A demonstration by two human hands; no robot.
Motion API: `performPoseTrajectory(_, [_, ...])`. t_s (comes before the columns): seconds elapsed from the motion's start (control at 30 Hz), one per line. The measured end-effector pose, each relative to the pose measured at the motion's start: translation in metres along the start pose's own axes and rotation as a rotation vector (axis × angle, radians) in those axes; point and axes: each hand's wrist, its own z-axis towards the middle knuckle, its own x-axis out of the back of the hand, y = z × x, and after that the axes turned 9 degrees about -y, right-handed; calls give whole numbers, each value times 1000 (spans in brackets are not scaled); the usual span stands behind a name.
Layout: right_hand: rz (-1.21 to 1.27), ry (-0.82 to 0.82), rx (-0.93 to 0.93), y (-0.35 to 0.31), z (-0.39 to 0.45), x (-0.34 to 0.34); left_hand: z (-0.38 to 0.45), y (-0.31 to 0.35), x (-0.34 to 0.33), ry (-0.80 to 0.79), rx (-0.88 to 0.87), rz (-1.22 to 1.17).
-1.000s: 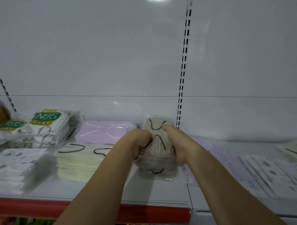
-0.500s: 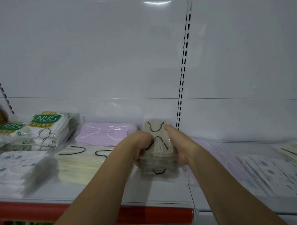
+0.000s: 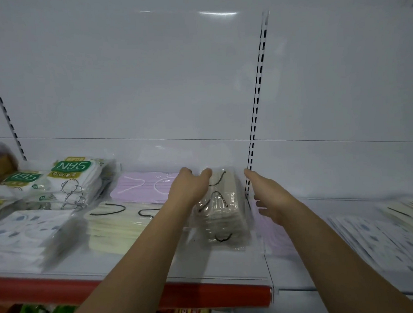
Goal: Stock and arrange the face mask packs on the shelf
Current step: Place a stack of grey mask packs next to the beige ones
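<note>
Beige mask pack [image 3: 218, 217] flat on shelf [image 3: 217, 267], right of cream pack [image 3: 118, 221] and pink pack [image 3: 143, 187]; left hand [image 3: 190, 189] fingers spread, resting at pack's left edge; right hand [image 3: 268, 196] open, just beside pack, not gripping.

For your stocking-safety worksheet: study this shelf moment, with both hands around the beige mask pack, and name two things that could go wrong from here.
1. The beige mask pack is a tall stack in loose film; with the left hand only touching it and the right hand open beside it, it may slump sideways.
2. The left forearm crosses just above the cream pack and may nudge it towards the shelf's red front edge.
</note>
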Motion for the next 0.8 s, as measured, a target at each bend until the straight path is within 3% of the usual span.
performPoseTrajectory(0.2, [-37,-97,-23,12,-8,-22,-11,-11,-8,-128,124,117])
performPoseTrajectory(0.5, [-69,-36,-17,11,5,-34,-17,-8,-8,-115,31,212])
performPoseTrajectory(0.67, [-128,-2,-21,15,15,-31,-18,-8,-10,-191,70,164])
performPoseTrajectory(0.8, [40,-44,-35,15,13,-29,-12,-10,-8,-165,107,-21])
